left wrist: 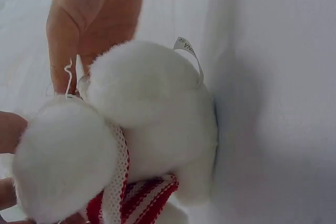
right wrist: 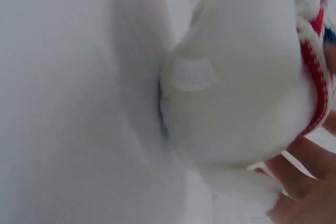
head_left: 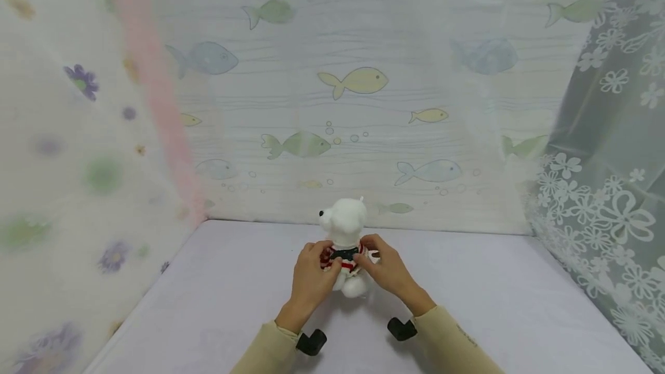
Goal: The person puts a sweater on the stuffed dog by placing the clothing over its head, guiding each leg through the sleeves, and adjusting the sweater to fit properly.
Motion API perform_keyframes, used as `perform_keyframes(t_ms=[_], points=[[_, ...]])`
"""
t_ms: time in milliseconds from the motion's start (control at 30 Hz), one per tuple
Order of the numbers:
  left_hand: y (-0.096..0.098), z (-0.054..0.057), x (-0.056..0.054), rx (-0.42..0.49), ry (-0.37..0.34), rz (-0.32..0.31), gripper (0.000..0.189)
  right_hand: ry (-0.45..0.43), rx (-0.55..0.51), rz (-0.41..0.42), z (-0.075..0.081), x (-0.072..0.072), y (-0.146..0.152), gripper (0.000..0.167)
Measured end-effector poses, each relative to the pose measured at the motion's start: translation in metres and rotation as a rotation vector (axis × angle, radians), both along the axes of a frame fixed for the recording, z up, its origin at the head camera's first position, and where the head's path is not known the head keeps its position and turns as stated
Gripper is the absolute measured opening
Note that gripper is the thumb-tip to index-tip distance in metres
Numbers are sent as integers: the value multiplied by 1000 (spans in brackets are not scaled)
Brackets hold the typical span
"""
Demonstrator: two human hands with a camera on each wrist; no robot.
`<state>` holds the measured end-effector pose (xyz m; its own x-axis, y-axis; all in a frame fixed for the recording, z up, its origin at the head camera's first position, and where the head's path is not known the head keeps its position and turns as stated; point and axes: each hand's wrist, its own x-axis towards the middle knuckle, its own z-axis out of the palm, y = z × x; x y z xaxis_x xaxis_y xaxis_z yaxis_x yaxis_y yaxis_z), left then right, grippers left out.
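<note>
A white plush bear (head_left: 347, 218) sits upright on the white tabletop, its dark nose toward the left and its back toward the head camera. It wears a red-and-white striped knit top (left wrist: 149, 195) with a dark blue patch. My left hand (head_left: 312, 276) grips its left side as seen from the head, the thumb on the knit. From the other side my right hand (head_left: 387, 267) holds the top, thumb on the back near the blue patch. A small white label (right wrist: 192, 74) shows low on the plush body in the right wrist view.
The white tabletop (head_left: 218, 305) spreads around the bear. Behind it hangs a fish-print curtain (head_left: 358, 79). A flower-print sheet (head_left: 78, 189) borders the left side, and a grey lace-pattern sheet (head_left: 608, 160) the right. Black wrist devices (head_left: 312, 342) are on both sleeves.
</note>
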<state>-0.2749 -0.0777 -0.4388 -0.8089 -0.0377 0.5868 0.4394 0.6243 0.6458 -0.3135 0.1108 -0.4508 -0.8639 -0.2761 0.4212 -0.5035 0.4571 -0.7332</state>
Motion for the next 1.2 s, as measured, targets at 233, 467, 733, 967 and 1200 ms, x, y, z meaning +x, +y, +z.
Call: perform_keyframes(t_ms=[233,467,733,967,1200], points=[[2,-1,-1,30,-31,-73,45,-136,-124,63,-3,-5,1,41],[1,-7,-9,168,-68,-225,40,84,-15,-46,14,13,7,36],[1,-18,-15,78,-18,-195,32,138,36,-56,12,18,15,34],[10,-13,-6,-61,94,-51,36,-157,-20,-107,4,9,13,39],[6,-17,-12,-17,48,-177,54,-5,-121,-91,6,16,5,35]])
